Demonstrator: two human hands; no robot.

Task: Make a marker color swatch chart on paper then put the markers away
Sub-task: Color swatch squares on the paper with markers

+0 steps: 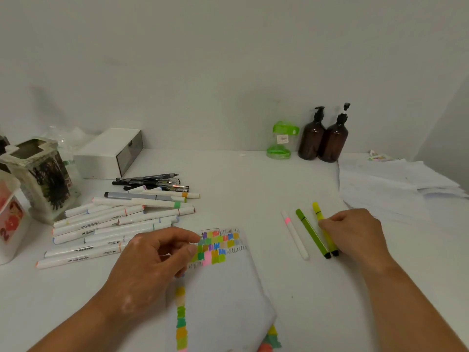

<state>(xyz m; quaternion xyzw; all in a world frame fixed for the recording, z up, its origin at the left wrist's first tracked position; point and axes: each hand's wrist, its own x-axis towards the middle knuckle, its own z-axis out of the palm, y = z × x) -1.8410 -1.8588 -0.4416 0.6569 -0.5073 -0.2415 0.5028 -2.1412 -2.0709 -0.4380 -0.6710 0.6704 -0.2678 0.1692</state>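
Your right hand [355,235] curls its fingers round the yellow marker [317,212], which lies on the table [253,179] touching a green marker [311,231]. A white marker [295,236] lies just to their left. Your left hand [152,260] rests loosely curled on the paper [228,288], holding nothing, and covers the left edge of the swatch chart [219,246]. A pile of markers [114,224] lies at the left beside a pen holder [43,174]. Loose sheets [393,184] are stacked at the right.
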